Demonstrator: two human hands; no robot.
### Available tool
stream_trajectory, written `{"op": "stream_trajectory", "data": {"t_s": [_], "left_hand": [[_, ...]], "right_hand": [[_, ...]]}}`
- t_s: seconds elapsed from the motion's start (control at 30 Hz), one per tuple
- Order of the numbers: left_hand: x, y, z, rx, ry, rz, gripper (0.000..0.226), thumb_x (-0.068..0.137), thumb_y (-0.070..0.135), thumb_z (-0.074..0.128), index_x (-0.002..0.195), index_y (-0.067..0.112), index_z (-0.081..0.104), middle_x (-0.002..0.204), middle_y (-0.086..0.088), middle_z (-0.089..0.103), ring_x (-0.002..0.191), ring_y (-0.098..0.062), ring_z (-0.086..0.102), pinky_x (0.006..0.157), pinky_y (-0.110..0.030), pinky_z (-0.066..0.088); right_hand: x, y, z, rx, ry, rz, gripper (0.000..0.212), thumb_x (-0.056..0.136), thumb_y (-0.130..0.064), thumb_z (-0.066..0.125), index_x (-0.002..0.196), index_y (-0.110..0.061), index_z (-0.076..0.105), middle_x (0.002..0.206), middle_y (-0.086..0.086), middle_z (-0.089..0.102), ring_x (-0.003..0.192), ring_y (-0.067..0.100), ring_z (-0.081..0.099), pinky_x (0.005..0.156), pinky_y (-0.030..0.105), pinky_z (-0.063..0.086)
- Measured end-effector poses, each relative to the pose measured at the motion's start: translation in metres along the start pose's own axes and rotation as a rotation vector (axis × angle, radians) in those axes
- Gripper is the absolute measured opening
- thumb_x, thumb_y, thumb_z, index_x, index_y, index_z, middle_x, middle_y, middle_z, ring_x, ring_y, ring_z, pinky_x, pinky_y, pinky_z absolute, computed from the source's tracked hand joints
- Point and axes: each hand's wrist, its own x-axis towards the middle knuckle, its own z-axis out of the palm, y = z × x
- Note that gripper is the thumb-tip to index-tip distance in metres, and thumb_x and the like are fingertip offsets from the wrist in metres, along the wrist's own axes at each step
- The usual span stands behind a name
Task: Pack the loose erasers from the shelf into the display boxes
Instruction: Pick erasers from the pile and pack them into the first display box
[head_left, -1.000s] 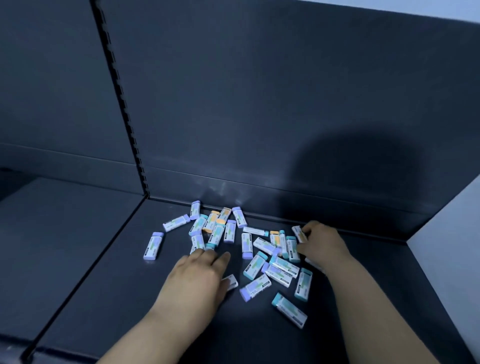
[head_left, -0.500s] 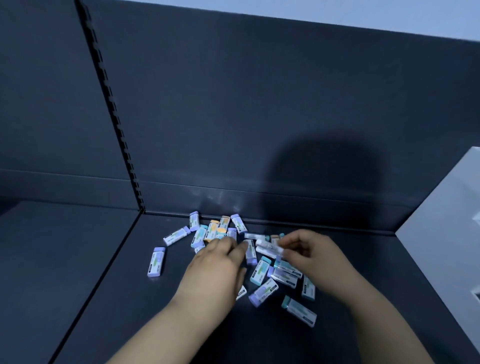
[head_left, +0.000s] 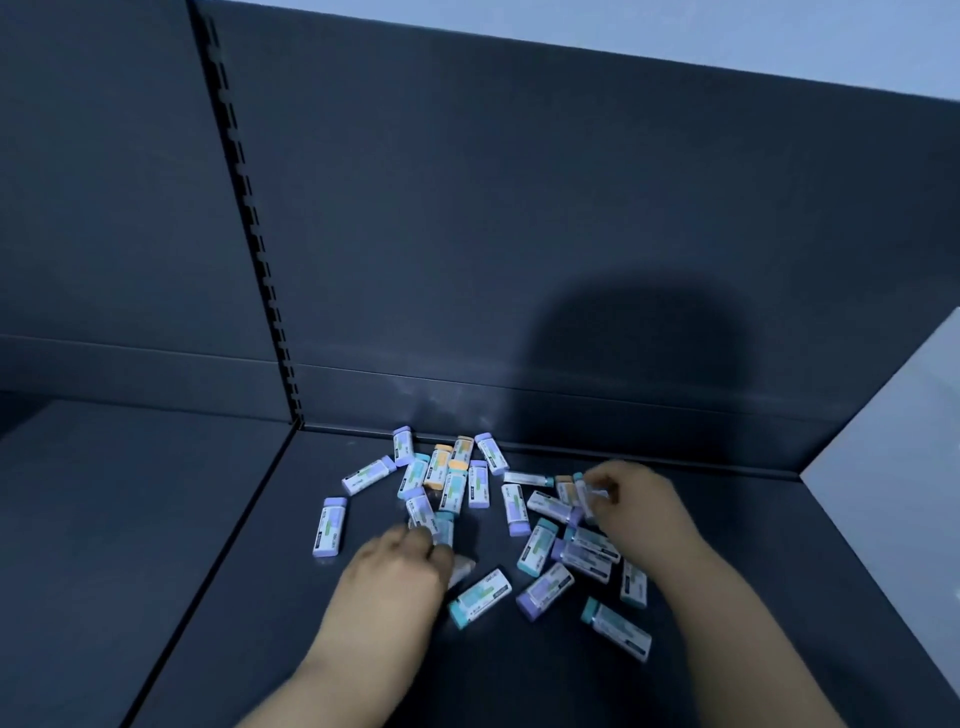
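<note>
L hand has pulled back fm mid-pile to its 7 o'clock edge since half a sec ago. Teal-ended eraser, which it half covered, now lies in full sight at the hand's 3 o'clock. R hand barely shifted.

Far L: slotted upright splits the dark back panel; shelf dark, matt. Lone purple eraser lies apart, at 9 o'clock of the pile.

L hand: palm down, fingers curled at the nearest erasers. Motion blur, so can't tell whether it has hold of anything.

Pile is approx two dozen erasers in white sleeves w/ purple, teal or orange ends. They lie flat at all angles, some overlapping, back ones close to the rear wall. One more teal eraser sits out at 5 o'clock, apart fm the rest.

R hand at the pile's 3 o'clock: thumb and fingertips closed on a teal-tipped eraser, a tight pinch w/ the other fingers tucked.

Far R: pale side panel.
</note>
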Motion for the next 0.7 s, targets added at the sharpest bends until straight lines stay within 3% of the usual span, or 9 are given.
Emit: {"op": "stream_trajectory", "data": {"t_s": [0.13,0.3,0.37,0.4,0.47,0.5,0.53,0.63,0.7], "left_hand": [[-0.007,0.009,0.015,0.021,-0.065,0.008,0.037,0.022,0.015,0.091,0.047,0.016,0.063,0.046,0.001,0.053,0.040,-0.018,0.054,0.038,-0.018,0.042],[-0.008,0.009,0.016,0.029,-0.131,0.047,0.019,0.028,0.025,0.068,0.046,0.019,0.065,0.046,0.004,0.053,0.042,-0.011,0.056,0.032,-0.017,0.035],[-0.007,0.007,0.007,-0.054,-0.178,0.060,0.013,0.051,0.024,0.062,0.061,0.023,0.070,0.059,0.006,0.059,0.055,-0.010,0.061,0.041,-0.017,0.042],[-0.005,0.006,0.000,-0.093,-0.196,0.025,0.021,0.065,0.021,0.063,0.084,0.025,0.072,0.080,0.002,0.063,0.076,-0.012,0.064,0.057,-0.019,0.048],[-0.005,0.002,0.001,-0.079,-0.227,-0.013,0.046,0.087,0.022,0.056,0.132,0.025,0.047,0.126,0.000,0.048,0.120,-0.015,0.045,0.093,-0.025,0.041],[-0.006,0.002,-0.001,-0.098,-0.306,-0.020,0.055,0.090,0.026,0.055,0.141,0.027,0.035,0.136,0.002,0.038,0.127,-0.015,0.035,0.102,-0.026,0.034],[-0.004,0.001,-0.003,-0.093,-0.348,-0.026,0.061,0.088,0.031,0.058,0.143,0.029,0.031,0.139,0.004,0.035,0.129,-0.014,0.032,0.104,-0.028,0.032],[0.004,-0.001,-0.010,-0.028,-0.257,0.026,0.069,0.071,0.050,0.072,0.133,0.033,0.048,0.131,0.007,0.046,0.121,-0.014,0.044,0.098,-0.031,0.040],[0.004,-0.003,-0.003,-0.068,-0.262,0.062,0.068,0.081,0.044,0.064,0.142,0.032,0.035,0.142,0.010,0.033,0.131,-0.013,0.029,0.105,-0.030,0.028]], "right_hand": [[0.026,-0.002,0.004,-0.332,-0.280,-0.148,0.039,0.086,-0.018,0.058,0.123,-0.025,0.055,0.132,-0.001,0.047,0.123,0.022,0.039,0.102,0.035,0.038],[0.045,-0.013,0.007,-0.610,-0.399,-0.214,0.049,0.084,-0.031,0.060,0.131,-0.026,0.046,0.141,-0.001,0.033,0.125,0.024,0.030,0.102,0.035,0.031],[0.049,-0.016,0.010,-0.636,-0.411,-0.226,0.052,0.084,-0.033,0.060,0.133,-0.025,0.043,0.141,0.000,0.034,0.125,0.024,0.030,0.101,0.035,0.029],[0.050,-0.016,0.010,-0.633,-0.411,-0.235,0.054,0.084,-0.034,0.060,0.133,-0.025,0.043,0.139,0.000,0.036,0.125,0.024,0.031,0.100,0.035,0.029],[0.050,-0.015,0.007,-0.596,-0.380,-0.271,0.054,0.080,-0.037,0.062,0.130,-0.026,0.045,0.134,-0.001,0.040,0.123,0.022,0.033,0.098,0.033,0.029],[0.049,-0.012,0.006,-0.544,-0.347,-0.285,0.053,0.077,-0.037,0.064,0.127,-0.028,0.047,0.131,-0.002,0.043,0.121,0.020,0.035,0.096,0.031,0.029],[0.046,-0.009,0.003,-0.460,-0.309,-0.286,0.052,0.075,-0.036,0.066,0.123,-0.029,0.048,0.126,-0.004,0.045,0.118,0.018,0.036,0.094,0.030,0.030],[0.030,0.001,-0.003,-0.101,-0.239,-0.252,0.051,0.070,-0.033,0.074,0.114,-0.035,0.049,0.112,-0.016,0.047,0.112,0.011,0.041,0.095,0.026,0.036],[0.015,0.002,-0.009,0.126,-0.239,-0.230,0.048,0.071,-0.029,0.076,0.109,-0.039,0.048,0.109,-0.021,0.046,0.109,0.006,0.044,0.088,0.016,0.038]]}}
